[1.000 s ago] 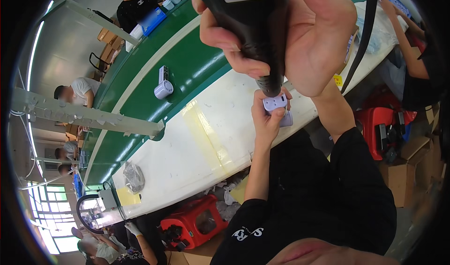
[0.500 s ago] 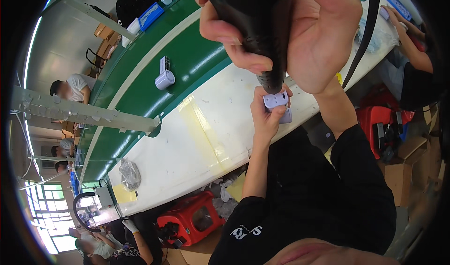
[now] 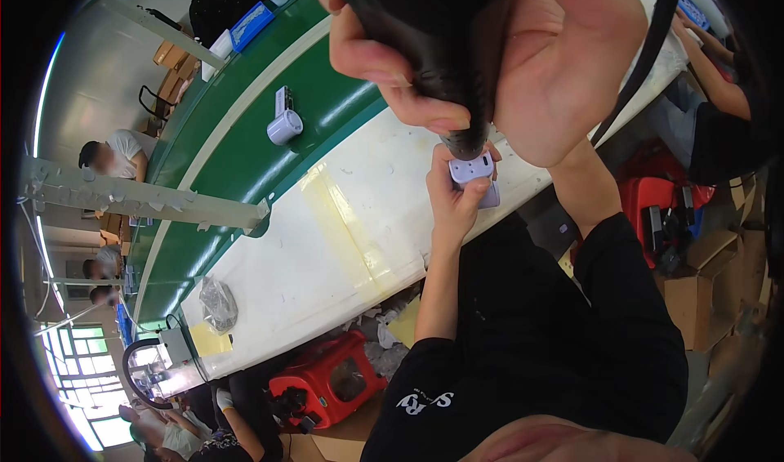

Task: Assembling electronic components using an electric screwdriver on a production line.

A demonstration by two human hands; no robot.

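Observation:
A black electric screwdriver [image 3: 445,33] points nose-down, its thick body close to the camera. My right hand [image 3: 572,70] is closed around it, with the fingers curled at its left side. Below its nose, my left hand [image 3: 451,200] grips a small lavender plastic housing [image 3: 472,170] between thumb and fingers. The housing's end face, with small holes and a dark slot, is turned up toward the tool. The nose overlaps the housing's far edge; its tip is hidden, so I cannot tell whether it touches.
A white worktable [image 3: 327,245] runs beside a green conveyor [image 3: 343,94] carrying another lavender unit [image 3: 284,124]. A clear plastic bag [image 3: 218,305] lies at the table's left end. The screwdriver's cord [image 3: 649,62] hangs at right. Red stools [image 3: 327,380] stand below; co-workers sit around.
The whole view has shifted slightly, so the scene sits a little further left. Both hands keep their grips, and the screwdriver stays over the housing.

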